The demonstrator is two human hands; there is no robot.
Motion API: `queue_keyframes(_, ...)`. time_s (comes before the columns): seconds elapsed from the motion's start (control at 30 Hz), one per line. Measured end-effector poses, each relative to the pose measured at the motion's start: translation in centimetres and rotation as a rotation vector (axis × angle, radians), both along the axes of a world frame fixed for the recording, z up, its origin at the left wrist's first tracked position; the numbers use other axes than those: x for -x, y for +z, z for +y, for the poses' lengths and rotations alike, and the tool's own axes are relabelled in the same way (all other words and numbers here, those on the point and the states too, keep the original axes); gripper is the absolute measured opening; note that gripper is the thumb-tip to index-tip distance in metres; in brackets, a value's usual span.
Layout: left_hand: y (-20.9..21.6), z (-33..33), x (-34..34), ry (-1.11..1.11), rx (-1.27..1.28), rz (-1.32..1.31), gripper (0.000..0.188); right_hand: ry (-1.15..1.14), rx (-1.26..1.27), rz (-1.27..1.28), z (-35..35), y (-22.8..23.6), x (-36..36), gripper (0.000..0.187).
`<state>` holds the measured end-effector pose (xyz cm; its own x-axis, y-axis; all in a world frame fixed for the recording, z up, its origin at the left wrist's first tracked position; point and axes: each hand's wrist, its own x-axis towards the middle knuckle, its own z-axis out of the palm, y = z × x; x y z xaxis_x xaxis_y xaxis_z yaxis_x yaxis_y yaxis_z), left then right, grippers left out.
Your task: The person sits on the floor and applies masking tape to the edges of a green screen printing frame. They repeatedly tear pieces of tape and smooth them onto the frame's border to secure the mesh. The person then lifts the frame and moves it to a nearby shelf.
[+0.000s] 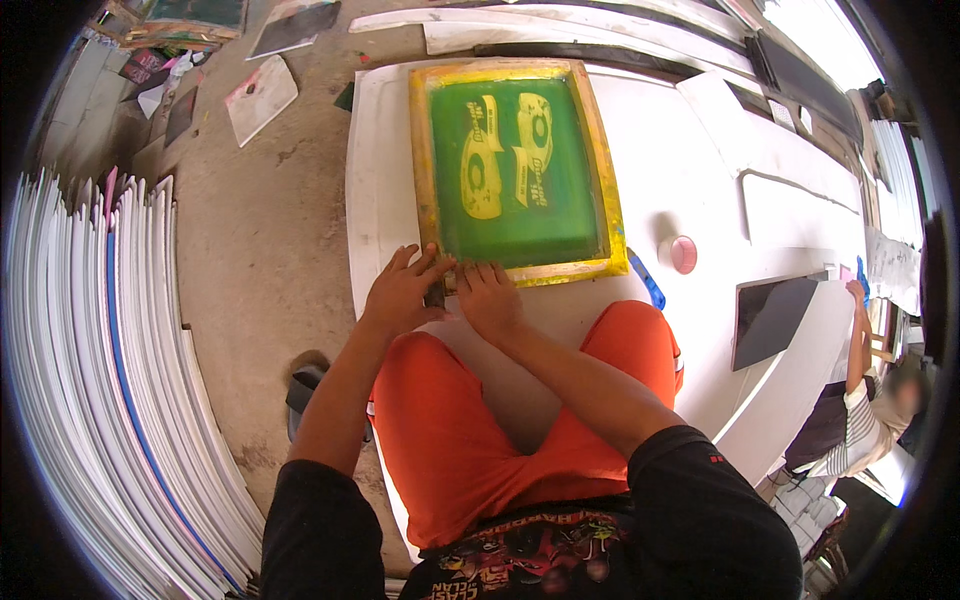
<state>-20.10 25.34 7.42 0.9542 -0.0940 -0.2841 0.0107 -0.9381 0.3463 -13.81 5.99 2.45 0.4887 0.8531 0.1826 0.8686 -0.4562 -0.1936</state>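
I take the middle of the wooden screen frame as my clock, with twelve pointing away from the person. It lies on the white table, directly before the knees. The left hand is at its seven o'clock corner, fingers spread; the right hand is just beside it, fingers straight and close together, tips at the near bar. Whether either of them grips anything, I cannot tell.

In my judgement, the frame may turn on the table, because both hands are at one corner and the far side is not held. A finger pushed on the green mesh could mark it. If the frame slides toward five o'clock, it could knock the blue tool next to it, or meet the right knee.

The tape roll at four o'clock could also be hit. Farther at four is a dark panel, and beyond it a co-worker. White boards limit room at one o'clock; at eight stand many white sheets.
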Motion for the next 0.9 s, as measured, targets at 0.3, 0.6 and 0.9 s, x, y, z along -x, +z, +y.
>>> queue_keyframes(0.3,1.2,-2.0,-0.4,-0.068,-0.218,-0.021,0.085,-0.03,0.08,0.266,-0.7,-0.6,-2.4,0.032)
queue_keyframes(0.6,-2.3,-6.0,-2.8,-0.098,-0.22,0.113,0.08,-0.15,0.412,0.675,-5.9,0.5,-10.1,0.056)
queue_keyframes(0.9,-3.8,-6.4,-2.3,-0.133,-0.423,-0.104,0.065,-0.1,0.794,0.317,-12.0,6.6,-14.7,0.066)
